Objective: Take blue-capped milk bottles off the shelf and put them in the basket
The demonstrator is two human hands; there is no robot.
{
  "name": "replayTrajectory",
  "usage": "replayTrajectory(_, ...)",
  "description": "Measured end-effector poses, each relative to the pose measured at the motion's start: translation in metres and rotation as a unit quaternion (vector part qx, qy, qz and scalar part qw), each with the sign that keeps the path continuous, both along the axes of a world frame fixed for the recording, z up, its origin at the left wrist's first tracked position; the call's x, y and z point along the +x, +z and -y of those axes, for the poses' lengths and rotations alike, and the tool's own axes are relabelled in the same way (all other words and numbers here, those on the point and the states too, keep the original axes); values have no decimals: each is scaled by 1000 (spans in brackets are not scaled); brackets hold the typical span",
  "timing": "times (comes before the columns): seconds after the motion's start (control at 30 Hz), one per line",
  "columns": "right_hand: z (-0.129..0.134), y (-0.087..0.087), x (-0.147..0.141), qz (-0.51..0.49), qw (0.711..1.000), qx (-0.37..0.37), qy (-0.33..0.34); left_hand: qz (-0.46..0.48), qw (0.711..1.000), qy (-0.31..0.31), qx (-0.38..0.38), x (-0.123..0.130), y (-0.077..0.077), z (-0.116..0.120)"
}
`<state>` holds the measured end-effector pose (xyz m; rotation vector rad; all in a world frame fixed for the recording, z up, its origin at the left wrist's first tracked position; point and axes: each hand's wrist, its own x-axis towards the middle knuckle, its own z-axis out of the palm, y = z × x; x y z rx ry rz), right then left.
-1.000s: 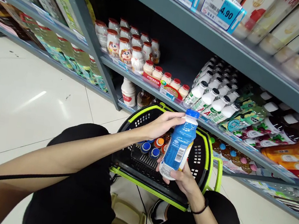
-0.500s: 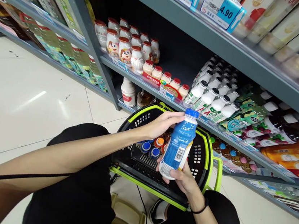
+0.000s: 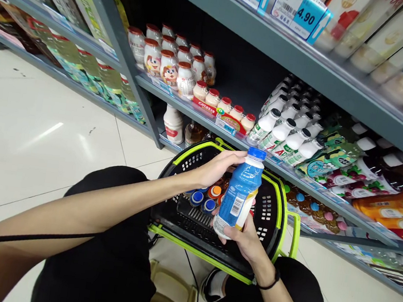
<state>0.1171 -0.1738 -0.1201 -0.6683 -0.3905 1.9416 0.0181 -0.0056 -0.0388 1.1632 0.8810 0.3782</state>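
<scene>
A blue-and-white drink bottle (image 3: 238,194) with a blue cap stands tilted over the shopping basket, its barcode facing me. Around its lower end, the fingers and thumb of my right hand (image 3: 244,234) are closed. My left hand (image 3: 219,168) reaches in from the left, its fingers against the bottle's neck just below the cap; the fingertips are partly hidden behind it. Beneath both hands sits the black basket (image 3: 184,227) with a lime-green rim. Inside it, several bottles with blue caps (image 3: 196,198) and orange caps (image 3: 214,191) stand upright, partly covered by my left hand and the held bottle.
Grey shelving (image 3: 244,43) runs diagonally ahead, close to the basket. On it are red-capped small bottles (image 3: 169,68), white bottles with black caps (image 3: 292,142) and orange packs (image 3: 396,209). A stool (image 3: 174,285) shows below, between my black-clad legs.
The bottle has shifted slightly left and turned a little, so more of its white and yellow side shows. Both hands keep nearly the same place on it.
</scene>
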Motion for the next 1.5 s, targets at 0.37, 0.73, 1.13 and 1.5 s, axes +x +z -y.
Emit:
replayTrajectory(0.37,0,-3,-2,61,998,-3,-4,-9,1000,10,-9,1,-2,0)
replayTrajectory(0.73,3,-3,-8,203,976,18,-69,-13,998,26,-54,5,6,4)
replayTrajectory(1.13,4,-4,-9,198,977,8,-77,32,997,32,-59,2,-6,1)
replayTrajectory(1.5,2,-4,-6,154,985,-6,-75,29,998,30,-39,1,-6,0)
